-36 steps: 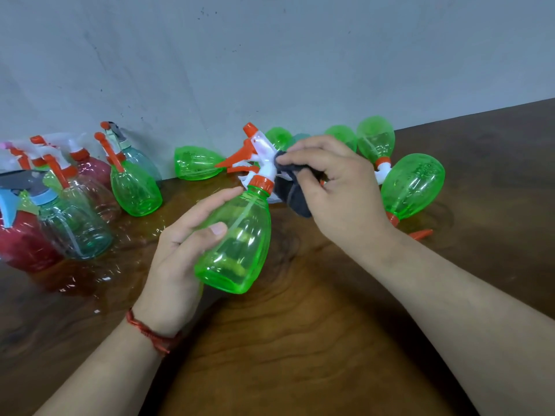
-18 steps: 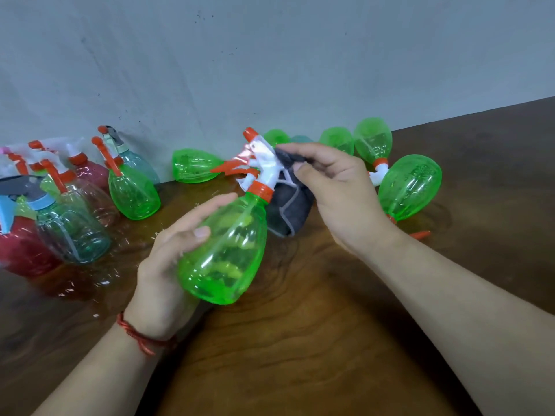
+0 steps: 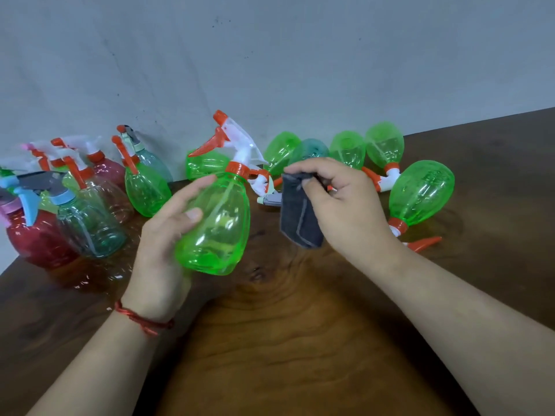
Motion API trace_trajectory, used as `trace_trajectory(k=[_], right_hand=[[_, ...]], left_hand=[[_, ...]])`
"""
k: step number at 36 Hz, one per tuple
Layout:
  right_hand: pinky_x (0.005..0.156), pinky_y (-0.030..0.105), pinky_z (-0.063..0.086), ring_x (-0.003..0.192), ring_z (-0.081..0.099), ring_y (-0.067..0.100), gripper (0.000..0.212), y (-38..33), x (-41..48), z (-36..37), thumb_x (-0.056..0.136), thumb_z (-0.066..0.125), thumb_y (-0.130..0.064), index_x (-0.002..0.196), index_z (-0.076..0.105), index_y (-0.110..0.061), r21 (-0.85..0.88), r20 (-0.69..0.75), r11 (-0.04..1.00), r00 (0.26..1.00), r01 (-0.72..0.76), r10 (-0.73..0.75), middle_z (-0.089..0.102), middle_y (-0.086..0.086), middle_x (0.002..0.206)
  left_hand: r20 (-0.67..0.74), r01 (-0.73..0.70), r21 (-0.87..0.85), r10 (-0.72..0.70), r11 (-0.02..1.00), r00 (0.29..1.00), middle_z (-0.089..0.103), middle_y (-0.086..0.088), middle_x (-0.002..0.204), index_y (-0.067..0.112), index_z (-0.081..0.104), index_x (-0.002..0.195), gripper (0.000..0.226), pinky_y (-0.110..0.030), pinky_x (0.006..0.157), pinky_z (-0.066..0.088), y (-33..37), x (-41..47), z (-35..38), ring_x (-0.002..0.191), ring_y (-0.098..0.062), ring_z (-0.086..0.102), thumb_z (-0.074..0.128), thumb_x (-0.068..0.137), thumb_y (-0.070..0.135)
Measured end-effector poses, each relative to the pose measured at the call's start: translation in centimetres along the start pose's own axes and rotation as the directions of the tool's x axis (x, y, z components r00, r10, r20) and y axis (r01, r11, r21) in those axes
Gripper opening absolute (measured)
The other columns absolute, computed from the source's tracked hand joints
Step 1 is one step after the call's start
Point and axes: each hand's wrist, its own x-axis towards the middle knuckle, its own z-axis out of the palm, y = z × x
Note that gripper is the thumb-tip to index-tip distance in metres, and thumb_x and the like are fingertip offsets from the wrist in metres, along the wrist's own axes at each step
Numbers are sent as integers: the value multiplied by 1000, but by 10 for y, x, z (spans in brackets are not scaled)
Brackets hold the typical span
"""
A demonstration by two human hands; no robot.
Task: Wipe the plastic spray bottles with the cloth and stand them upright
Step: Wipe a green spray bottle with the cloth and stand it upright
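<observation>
My left fingers (image 3: pixel 187 195) curl round the green bottle (image 3: pixel 219 229), held nearly upright; just right of that bottle, my right fingers (image 3: pixel 315 167) pinch the dark cloth (image 3: pixel 300 217), hanging clear of it.

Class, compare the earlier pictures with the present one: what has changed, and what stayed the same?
The right hand, pinching the dark cloth, drew away rightward from the green spray bottle; the cloth now hangs clear of its trigger head. The left hand tipped the bottle more upright and still grips its body. The other bottles stayed put.
</observation>
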Motion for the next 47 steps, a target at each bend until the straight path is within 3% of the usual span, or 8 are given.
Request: trace_trajectory(k=[4, 10, 18, 22, 29, 33, 40, 47], right_hand=[[83, 18, 51, 87, 73, 4, 43, -5, -10, 10, 98, 59, 5, 103, 82, -31, 114, 224, 974, 960, -194, 165, 80, -13, 97], [100, 15, 49, 123, 66, -3, 61, -17, -32, 38, 102, 48, 16, 121, 71, -37, 261, 434, 909, 881, -325, 191, 75, -24, 121], [91, 15, 48, 93, 66, -8, 68, -40, 2, 80, 101, 50, 7, 140, 63, -48, -66, 487, 971, 842, -230, 232, 72, -33, 119], [107, 19, 46, 127, 58, -6, 68, -43, 25, 126, 95, 53, 4, 141, 64, -45, -213, 521, 955, 803, -207, 290, 67, -37, 123], [86, 1, 42, 115, 62, -6, 65, -43, 41, 185, 93, 51, 15, 146, 63, -21, -225, 556, 927, 742, -300, 375, 68, -14, 129], [103, 24, 48, 128, 60, 8, 63, -42, 46, 208, 94, 52, 10, 144, 65, -26, -216, 515, 930, 775, -296, 366, 66, -8, 141], [80, 16, 53, 107, 64, -3, 37, -38, 35, 202, 103, 61, -7, 129, 70, -32, -61, 374, 946, 872, -318, 317, 68, -16, 127], [106, 47, 55, 105, 75, 20, 28, -30, 23, 163, 102, 63, 2, 124, 71, -13, 318, 356, 761, 815, -566, 457, 79, 7, 116]], left_hand=[[-23, -46, 110, 49, 993, 999, 68, -11, 142, 25, 59, 146, 53, -61, 112, 48, 1, -4, 7, 132, -38, 64, 67, 94, 28], [-34, 47, 147, -43, 988, 999, 68, -8, 136, 18, 57, 138, 63, -51, 110, 52, -2, -3, -1, 128, -28, 66, 76, 86, 49], [-133, 16, 401, 41, 916, 990, 72, 17, 128, 32, 60, 135, 60, -30, 104, 55, 16, 18, -51, 122, 1, 65, 92, 84, 31], [-274, 93, 515, 61, 852, 960, 71, 16, 129, 36, 60, 136, 64, -43, 110, 54, 6, 27, -76, 124, -5, 65, 93, 80, 33], [-448, 263, 629, 65, 732, 892, 47, 0, 124, 28, 60, 147, 70, -34, 111, 46, -3, 32, -104, 122, -24, 60, 90, 85, 34], [-542, 393, 683, 68, 616, 838, 49, -5, 128, 29, 47, 158, 75, -41, 103, 48, -8, 29, -112, 131, -33, 53, 82, 93, 41], [-632, 387, 461, -11, 799, 775, 66, 9, 94, 17, 42, 138, 61, -29, 79, 41, 3, 31, -108, 87, -14, 61, 81, 95, 33], [-621, 382, 427, -42, 820, 783, 68, 1, 103, 16, 45, 120, 28, -28, 62, 38, 14, 29, -101, 82, -11, 62, 62, 98, 15]])
